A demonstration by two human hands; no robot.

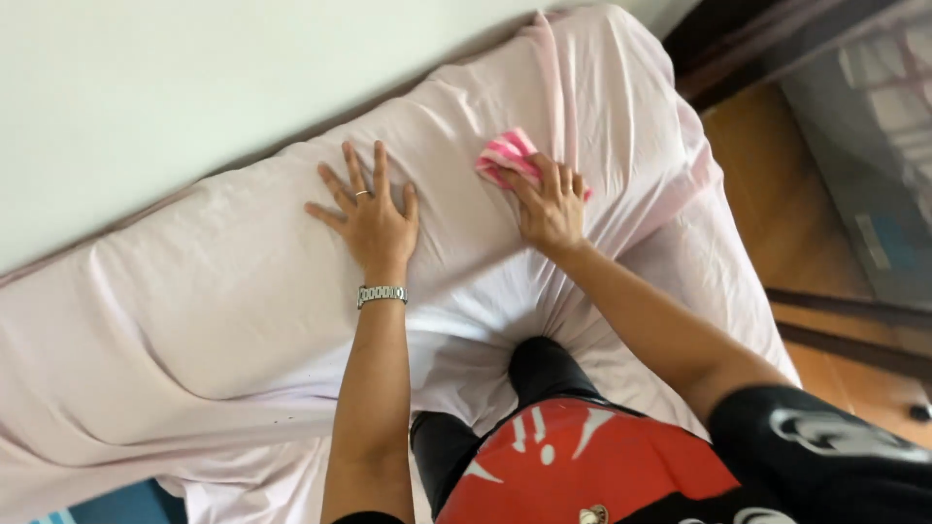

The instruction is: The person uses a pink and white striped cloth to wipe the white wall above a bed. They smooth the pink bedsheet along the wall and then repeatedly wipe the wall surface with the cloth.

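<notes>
A pale pink sheet covers a mattress beside a white wall. My left hand lies flat on the sheet with its fingers spread; it wears a ring, and a metal watch sits on the wrist. My right hand presses down on a pink and white striped cloth, whose corner shows beyond the fingers. The two hands are about a hand's width apart. My knee in black trousers rests on the sheet below them.
A white wall runs along the far side of the mattress. To the right lies a wooden floor with a dark door frame. A blue patch shows at the bottom left.
</notes>
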